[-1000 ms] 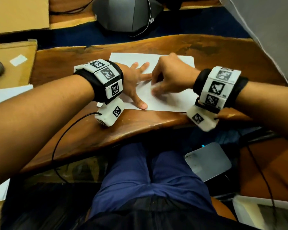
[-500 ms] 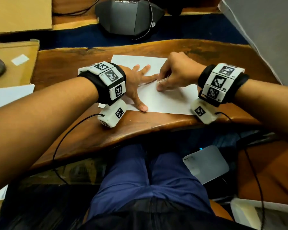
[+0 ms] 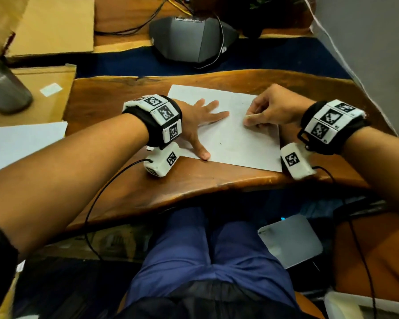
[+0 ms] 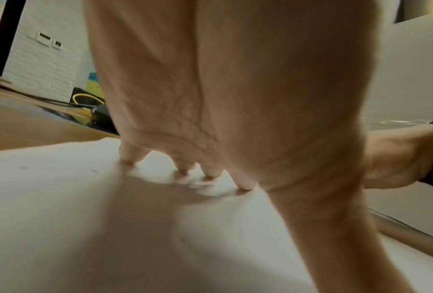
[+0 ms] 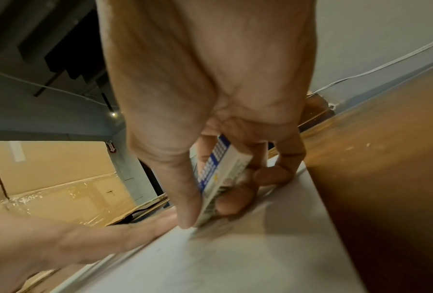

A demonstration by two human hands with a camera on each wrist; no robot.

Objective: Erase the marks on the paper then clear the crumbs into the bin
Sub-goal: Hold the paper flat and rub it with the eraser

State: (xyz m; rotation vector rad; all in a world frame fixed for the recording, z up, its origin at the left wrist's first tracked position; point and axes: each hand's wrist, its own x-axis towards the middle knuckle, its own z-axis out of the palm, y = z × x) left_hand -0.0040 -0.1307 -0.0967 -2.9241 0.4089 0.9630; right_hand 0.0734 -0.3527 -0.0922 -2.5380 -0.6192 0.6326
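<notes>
While the left hand (image 3: 195, 118) presses spread, straight fingers (image 4: 244, 182) on the paper (image 3: 235, 139), the right hand (image 3: 272, 109) pinches an eraser (image 5: 220, 178), its tip blurred and hidden beneath the thumb against the sheet.

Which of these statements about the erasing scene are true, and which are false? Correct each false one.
1. The left hand lies flat on the paper. True.
2. The right hand is empty. False: it pinches an eraser in a blue and white sleeve.
3. The eraser's end meets the paper. True.
4. The paper lies on a glass desk. False: it lies on a wooden table.
5. The two hands are clasped together. False: they are apart on the paper.
</notes>
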